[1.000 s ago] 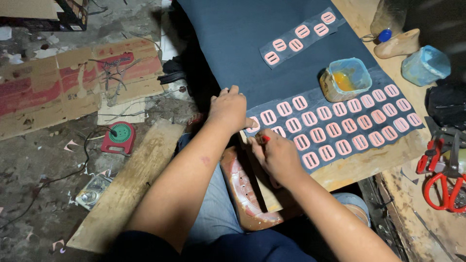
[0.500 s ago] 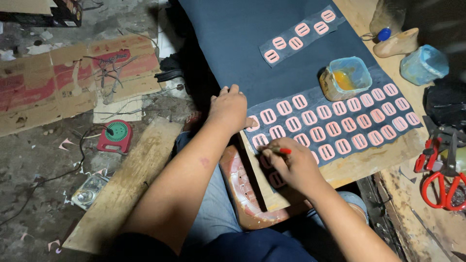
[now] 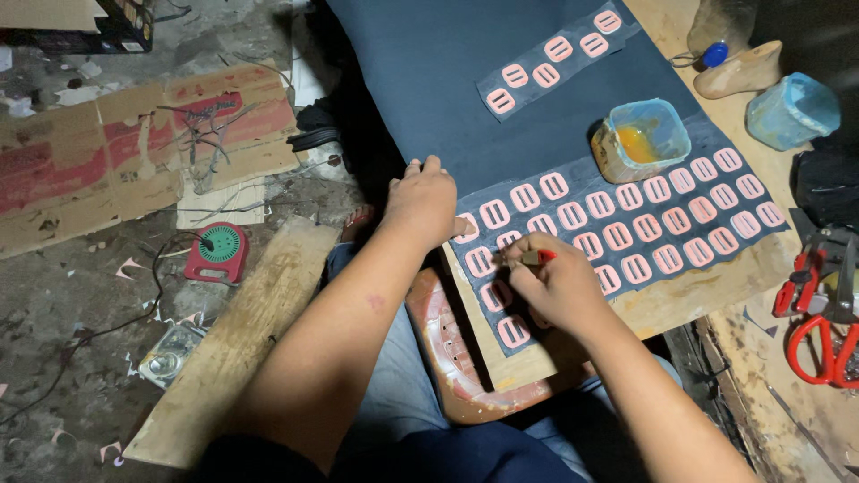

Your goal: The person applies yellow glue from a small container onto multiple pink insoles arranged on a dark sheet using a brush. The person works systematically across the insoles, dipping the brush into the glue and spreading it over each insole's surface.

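While my right hand (image 3: 559,286) pinches a small red-tipped tool (image 3: 535,258) between thumb and forefinger, its tip points left toward the pink buckle-shaped pieces (image 3: 617,234) laid in rows on a dark strip (image 3: 689,174). That strip runs long from the near left up toward the far right, and the tool works at its near-left end, so the piece under the tip lies just left of my right fingers. My left hand (image 3: 422,201) rests flat with fingers curled down on the strip's left edge, holding nothing, pressing the material; it sits just beyond and left of the tool, close to the same pieces. The strip lies on a large dark sheet (image 3: 429,80) over a wooden counter (image 3: 716,286). Just beyond the rows stands a small tub with yellow glue (image 3: 641,139), and farther up a shorter strip with a few more pieces (image 3: 550,61). Red-handled scissors (image 3: 819,344) lie at the right, well apart; flattened cardboard (image 3: 134,143) covers the floor at left.
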`<state>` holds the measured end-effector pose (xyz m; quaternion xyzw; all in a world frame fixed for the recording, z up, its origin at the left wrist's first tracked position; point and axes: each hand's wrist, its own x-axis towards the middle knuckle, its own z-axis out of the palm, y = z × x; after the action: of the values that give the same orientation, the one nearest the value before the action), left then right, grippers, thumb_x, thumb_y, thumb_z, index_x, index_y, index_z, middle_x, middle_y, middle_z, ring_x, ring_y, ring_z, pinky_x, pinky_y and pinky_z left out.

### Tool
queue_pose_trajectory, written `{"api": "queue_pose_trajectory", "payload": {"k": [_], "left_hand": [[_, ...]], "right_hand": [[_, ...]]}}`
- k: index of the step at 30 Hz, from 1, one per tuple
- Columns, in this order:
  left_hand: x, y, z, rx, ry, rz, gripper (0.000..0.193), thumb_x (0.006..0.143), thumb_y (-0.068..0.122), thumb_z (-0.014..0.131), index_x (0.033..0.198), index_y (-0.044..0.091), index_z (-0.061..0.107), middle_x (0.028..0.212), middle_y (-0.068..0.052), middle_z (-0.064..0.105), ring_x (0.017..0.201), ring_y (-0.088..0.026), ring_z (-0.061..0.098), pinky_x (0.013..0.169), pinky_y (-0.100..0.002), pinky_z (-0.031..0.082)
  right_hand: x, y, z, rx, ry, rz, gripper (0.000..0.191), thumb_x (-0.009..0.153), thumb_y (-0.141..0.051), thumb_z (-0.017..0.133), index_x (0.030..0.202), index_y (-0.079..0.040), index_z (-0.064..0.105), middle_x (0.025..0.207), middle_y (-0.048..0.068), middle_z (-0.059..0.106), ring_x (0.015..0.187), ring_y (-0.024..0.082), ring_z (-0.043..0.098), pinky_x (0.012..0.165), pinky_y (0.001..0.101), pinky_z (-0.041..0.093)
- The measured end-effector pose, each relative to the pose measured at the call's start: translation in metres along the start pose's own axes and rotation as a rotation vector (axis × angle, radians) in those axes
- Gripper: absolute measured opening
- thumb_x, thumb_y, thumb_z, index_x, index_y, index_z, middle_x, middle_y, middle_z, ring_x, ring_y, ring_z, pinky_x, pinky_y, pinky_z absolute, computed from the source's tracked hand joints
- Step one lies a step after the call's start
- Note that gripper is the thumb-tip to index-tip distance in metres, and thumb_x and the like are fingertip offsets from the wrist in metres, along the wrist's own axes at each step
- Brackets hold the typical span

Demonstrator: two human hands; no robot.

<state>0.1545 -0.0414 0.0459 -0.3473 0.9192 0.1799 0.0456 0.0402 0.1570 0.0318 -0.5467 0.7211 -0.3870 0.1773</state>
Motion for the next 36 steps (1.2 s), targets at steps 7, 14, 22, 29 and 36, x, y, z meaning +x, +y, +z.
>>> {"api": "queue_pose_trajectory", "payload": {"k": [7,14,22,29,36], "left_hand": [[0.001,0.001,0.0,-0.004,0.02,0.01,0.077,0.069,0.048,0.09,0.123,-0.001,0.065,0.141,-0.014,0.048,0.141,-0.038,0.04,0.105,-0.053,0.045],[0.003,0.001,0.002,0.006,0.024,0.02,0.073,0.07,0.046,0.09,0.122,-0.001,0.067,0.141,-0.015,0.049,0.14,-0.038,0.043,0.104,-0.052,0.047],[0.002,0.002,0.001,0.013,0.039,0.03,0.066,0.071,0.044,0.089,0.116,0.001,0.069,0.141,-0.016,0.049,0.14,-0.039,0.043,0.104,-0.052,0.047],[0.003,0.002,-0.001,0.022,0.036,0.032,0.067,0.07,0.045,0.09,0.116,0.0,0.069,0.141,-0.016,0.049,0.139,-0.041,0.043,0.103,-0.052,0.048],[0.004,0.004,-0.004,0.024,-0.008,0.021,0.065,0.071,0.046,0.09,0.115,0.001,0.071,0.142,-0.017,0.048,0.14,-0.042,0.043,0.105,-0.052,0.047]], "right_hand": [[0.009,0.006,-0.006,0.058,-0.005,0.064,0.009,0.088,-0.011,0.068,0.094,-0.004,0.07,0.091,0.006,0.077,0.083,0.017,0.073,0.076,0.0289,0.056],[-0.02,-0.007,0.002,-0.022,-0.012,-0.024,0.015,0.087,-0.017,0.074,0.095,-0.005,0.071,0.089,0.01,0.076,0.08,0.021,0.074,0.072,0.0311,0.056],[0.014,0.004,0.016,-0.247,0.188,0.034,0.032,0.092,-0.029,0.079,0.085,-0.001,0.067,0.069,0.015,0.069,0.061,0.032,0.068,0.057,0.0405,0.052],[0.025,0.003,0.017,-0.229,0.125,-0.005,0.029,0.092,-0.027,0.074,0.086,0.001,0.067,0.069,0.017,0.068,0.06,0.034,0.068,0.055,0.0424,0.05],[0.016,-0.008,0.015,-0.088,0.139,0.007,0.023,0.093,-0.025,0.074,0.09,-0.003,0.073,0.072,0.014,0.071,0.062,0.027,0.071,0.058,0.037,0.053]]}}
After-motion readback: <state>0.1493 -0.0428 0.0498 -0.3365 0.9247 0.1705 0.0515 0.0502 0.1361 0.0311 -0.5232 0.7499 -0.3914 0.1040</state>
